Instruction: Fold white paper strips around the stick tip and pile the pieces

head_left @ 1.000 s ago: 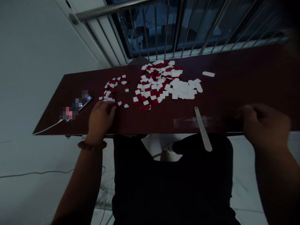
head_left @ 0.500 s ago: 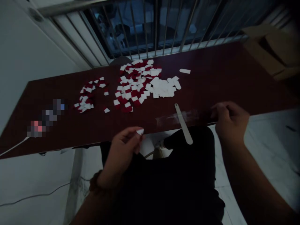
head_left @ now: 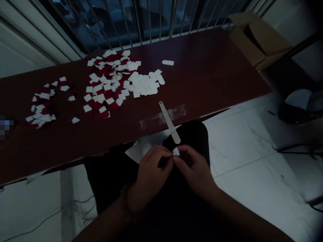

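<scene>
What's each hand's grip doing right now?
Left hand: closed, pinching a small white paper piece.
Right hand: closed, pinching the same piece.

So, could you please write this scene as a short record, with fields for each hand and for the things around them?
Left hand: the left hand pinches a small white piece
Right hand: the right hand pinches the same piece
Nearest tool: a flat pale spatula, its end past the edge of the dark red tabletop
On tabletop: a heap of red-and-white squares, a smaller group of red-and-white squares, a cluster of white pieces
Beyond tabletop: an open cardboard box
</scene>
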`<state>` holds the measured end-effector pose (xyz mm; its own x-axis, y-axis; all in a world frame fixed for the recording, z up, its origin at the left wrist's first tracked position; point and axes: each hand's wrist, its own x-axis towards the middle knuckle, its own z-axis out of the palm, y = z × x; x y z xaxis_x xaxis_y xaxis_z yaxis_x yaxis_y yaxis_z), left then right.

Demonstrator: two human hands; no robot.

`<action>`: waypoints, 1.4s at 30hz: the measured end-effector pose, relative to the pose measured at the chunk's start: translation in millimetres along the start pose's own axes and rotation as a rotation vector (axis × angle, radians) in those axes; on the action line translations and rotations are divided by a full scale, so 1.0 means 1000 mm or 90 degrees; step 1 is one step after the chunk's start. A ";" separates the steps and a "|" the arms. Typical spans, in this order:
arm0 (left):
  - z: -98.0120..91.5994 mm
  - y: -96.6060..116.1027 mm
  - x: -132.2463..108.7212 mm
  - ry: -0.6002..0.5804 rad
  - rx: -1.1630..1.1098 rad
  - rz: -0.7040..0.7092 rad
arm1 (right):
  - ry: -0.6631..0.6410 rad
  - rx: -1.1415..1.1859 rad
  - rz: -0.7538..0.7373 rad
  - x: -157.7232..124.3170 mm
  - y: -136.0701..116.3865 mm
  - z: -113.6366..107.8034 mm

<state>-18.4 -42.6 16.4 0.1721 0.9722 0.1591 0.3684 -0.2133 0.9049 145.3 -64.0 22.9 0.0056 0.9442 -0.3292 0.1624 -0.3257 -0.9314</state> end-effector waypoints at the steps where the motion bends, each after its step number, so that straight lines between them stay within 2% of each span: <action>1: 0.002 -0.001 0.000 0.000 0.021 0.037 | 0.013 0.006 0.001 0.001 0.002 0.000; 3: 0.003 -0.002 0.000 -0.018 0.043 0.061 | 0.023 0.021 0.009 0.004 0.005 -0.001; 5: 0.003 -0.003 0.000 -0.053 0.035 0.029 | 0.023 0.036 0.025 0.006 0.009 -0.003; 7: 0.002 -0.003 0.001 -0.084 -0.017 -0.055 | 0.018 0.043 0.038 0.009 0.012 -0.007; 12: 0.007 -0.008 0.012 -0.133 -0.220 -0.344 | -0.019 0.069 0.063 0.019 0.020 -0.015; 15: 0.015 -0.015 0.018 -0.175 -0.301 -0.431 | -0.040 0.105 0.064 0.025 0.023 -0.019; 22: 0.023 -0.023 0.018 -0.141 -0.360 -0.467 | -0.096 0.116 0.081 0.032 0.024 -0.025; 42: 0.026 -0.019 0.024 -0.136 -0.370 -0.485 | -0.104 0.103 0.091 0.041 0.022 -0.029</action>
<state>2.5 -18.1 -7.9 0.2583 0.7797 -0.5704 -0.0478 0.6000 0.7986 178.1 -31.0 -6.9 -0.1440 0.8719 -0.4680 0.0108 -0.4715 -0.8818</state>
